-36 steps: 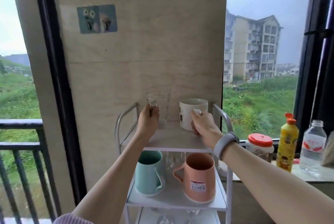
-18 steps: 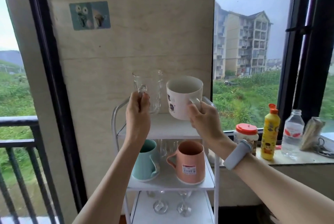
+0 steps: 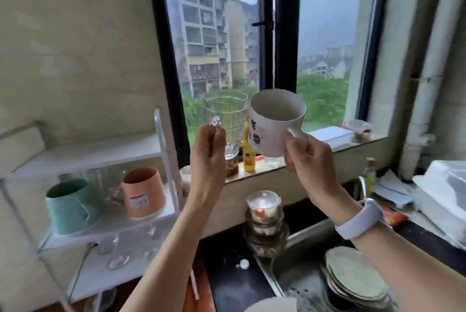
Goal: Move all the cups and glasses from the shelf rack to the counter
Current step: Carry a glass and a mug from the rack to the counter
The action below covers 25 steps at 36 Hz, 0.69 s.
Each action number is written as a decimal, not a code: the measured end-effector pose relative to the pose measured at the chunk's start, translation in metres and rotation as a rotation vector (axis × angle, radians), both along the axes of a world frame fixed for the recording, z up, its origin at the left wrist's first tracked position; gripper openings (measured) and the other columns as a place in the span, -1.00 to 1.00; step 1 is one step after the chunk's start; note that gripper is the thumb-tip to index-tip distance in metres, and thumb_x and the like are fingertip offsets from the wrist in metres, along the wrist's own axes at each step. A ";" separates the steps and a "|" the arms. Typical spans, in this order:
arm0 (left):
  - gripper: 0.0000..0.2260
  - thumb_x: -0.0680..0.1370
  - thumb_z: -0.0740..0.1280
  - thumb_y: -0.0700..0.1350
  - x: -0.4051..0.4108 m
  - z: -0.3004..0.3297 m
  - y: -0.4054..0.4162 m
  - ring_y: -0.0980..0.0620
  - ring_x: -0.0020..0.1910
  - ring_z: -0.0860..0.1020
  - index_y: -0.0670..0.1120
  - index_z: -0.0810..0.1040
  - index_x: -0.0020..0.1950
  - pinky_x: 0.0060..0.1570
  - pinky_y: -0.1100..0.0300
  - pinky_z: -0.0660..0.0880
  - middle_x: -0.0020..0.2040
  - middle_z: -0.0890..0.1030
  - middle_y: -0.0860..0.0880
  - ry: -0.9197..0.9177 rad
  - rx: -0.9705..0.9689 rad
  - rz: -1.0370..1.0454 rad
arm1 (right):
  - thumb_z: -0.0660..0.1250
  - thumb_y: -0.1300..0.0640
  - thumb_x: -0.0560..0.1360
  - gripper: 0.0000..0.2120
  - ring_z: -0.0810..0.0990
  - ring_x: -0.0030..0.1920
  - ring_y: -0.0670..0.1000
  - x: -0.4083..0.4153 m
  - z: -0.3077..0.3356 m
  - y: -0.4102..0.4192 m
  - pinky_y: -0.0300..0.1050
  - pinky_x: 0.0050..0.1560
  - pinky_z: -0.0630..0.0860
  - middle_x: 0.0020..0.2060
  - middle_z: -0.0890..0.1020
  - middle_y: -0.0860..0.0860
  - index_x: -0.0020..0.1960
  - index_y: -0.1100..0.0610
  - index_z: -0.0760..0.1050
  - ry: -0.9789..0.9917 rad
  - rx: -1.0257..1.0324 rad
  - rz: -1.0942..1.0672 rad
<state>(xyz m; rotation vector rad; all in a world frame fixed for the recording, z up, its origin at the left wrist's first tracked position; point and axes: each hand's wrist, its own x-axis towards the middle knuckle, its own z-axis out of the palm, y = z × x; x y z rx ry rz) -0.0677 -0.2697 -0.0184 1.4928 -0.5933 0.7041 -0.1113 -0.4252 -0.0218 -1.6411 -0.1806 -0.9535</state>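
My left hand point(image 3: 208, 150) grips the handle of a clear glass mug point(image 3: 228, 120), held up in front of the window. My right hand point(image 3: 311, 160) holds a white ceramic mug point(image 3: 273, 125) by its handle, right beside the glass mug. The white shelf rack point(image 3: 100, 150) is at the left, its top shelf bare. On its middle shelf stand a teal cup point(image 3: 71, 204), an orange cup point(image 3: 145, 194) and clear glasses point(image 3: 100, 180) behind them. Upturned stemmed glasses point(image 3: 118, 251) show on the lower shelf.
A black counter point(image 3: 227, 269) lies below my arms with a steel sink point(image 3: 297, 261) holding stacked plates point(image 3: 355, 279). Stacked lidded containers point(image 3: 264, 216) sit by the sink. A yellow bottle point(image 3: 248, 160) and jars stand on the windowsill. White boxes point(image 3: 446, 195) sit at the right.
Both hands lifted the glass mug and the white mug off the rack's top shelf and carried them right, over the counter and sink. The view swung right with them.
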 end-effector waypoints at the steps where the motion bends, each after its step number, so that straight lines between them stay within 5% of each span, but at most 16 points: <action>1: -0.75 0.60 0.16 -0.15 -0.007 -0.009 -0.023 0.05 -0.36 0.24 0.03 0.29 -0.27 -0.34 0.10 0.22 -0.36 0.31 0.04 0.017 0.013 -0.029 | 0.19 0.04 0.40 -0.64 0.23 -0.51 0.00 -0.012 -0.007 -0.023 -0.14 -0.44 0.20 -0.63 0.29 -0.05 -0.49 0.17 0.23 0.024 0.002 -0.050; 6: -0.74 0.59 0.17 -0.15 -0.051 -0.062 -0.146 0.18 -0.40 0.26 0.06 0.27 -0.28 -0.34 0.26 0.26 -0.40 0.33 0.12 0.096 0.082 -0.148 | 0.22 0.04 0.38 -0.72 0.21 -0.47 0.04 -0.088 -0.053 -0.141 0.01 -0.41 0.20 -0.57 0.24 0.03 -0.45 0.07 0.23 0.169 0.024 -0.247; 9: -0.79 0.59 0.17 -0.15 -0.084 -0.095 -0.219 0.12 -0.36 0.27 -0.05 0.31 -0.25 -0.24 0.10 0.27 -0.37 0.34 0.08 0.177 0.134 -0.231 | 0.24 0.02 0.44 -0.66 0.34 -0.46 0.13 -0.142 -0.083 -0.204 0.08 -0.35 0.40 -0.57 0.32 0.14 -0.44 0.10 0.26 0.258 0.015 -0.391; 12: -0.81 0.59 0.17 -0.14 -0.118 -0.123 -0.288 0.18 -0.38 0.31 -0.18 0.36 -0.20 -0.24 0.12 0.26 -0.36 0.37 0.06 0.220 0.183 -0.321 | 0.23 0.06 0.49 -0.67 0.28 -0.44 -0.04 -0.195 -0.112 -0.265 -0.08 -0.36 0.24 -0.54 0.32 -0.08 -0.44 0.00 0.27 0.323 0.031 -0.494; 14: -0.79 0.59 0.17 -0.15 -0.141 -0.137 -0.330 0.16 -0.39 0.29 -0.21 0.35 -0.20 -0.24 0.12 0.26 -0.37 0.35 0.04 0.247 0.209 -0.393 | 0.22 0.17 0.54 -0.60 0.26 -0.43 -0.03 -0.228 -0.129 -0.301 -0.07 -0.33 0.20 -0.54 0.31 -0.04 -0.45 0.05 0.24 0.380 0.054 -0.569; 19: -0.83 0.59 0.17 -0.18 -0.195 -0.160 -0.437 0.00 -0.28 0.34 -0.21 0.37 -0.17 -0.15 0.03 0.32 -0.33 0.42 0.00 0.288 0.306 -0.614 | 0.19 0.07 0.55 -0.61 0.29 -0.37 0.03 -0.311 -0.156 -0.375 -0.05 -0.29 0.20 -0.47 0.32 0.08 -0.42 0.12 0.22 0.492 0.116 -0.765; 22: -0.80 0.59 0.17 -0.16 -0.224 -0.171 -0.496 -0.01 -0.20 0.41 -0.29 0.41 -0.11 -0.11 0.02 0.36 -0.20 0.53 -0.24 0.270 0.369 -0.728 | 0.17 0.09 0.56 -0.62 0.29 -0.37 0.03 -0.354 -0.167 -0.412 -0.05 -0.30 0.21 -0.47 0.31 0.08 -0.40 0.14 0.23 0.519 0.138 -0.895; 25: -0.81 0.59 0.17 -0.18 -0.253 -0.179 -0.554 0.06 -0.26 0.34 -0.28 0.38 -0.17 -0.22 0.13 0.26 -0.28 0.45 -0.15 0.228 0.395 -0.833 | 0.16 0.10 0.56 -0.61 0.31 -0.41 0.02 -0.392 -0.177 -0.452 -0.10 -0.32 0.23 -0.51 0.33 0.02 -0.43 0.13 0.24 0.554 0.204 -1.018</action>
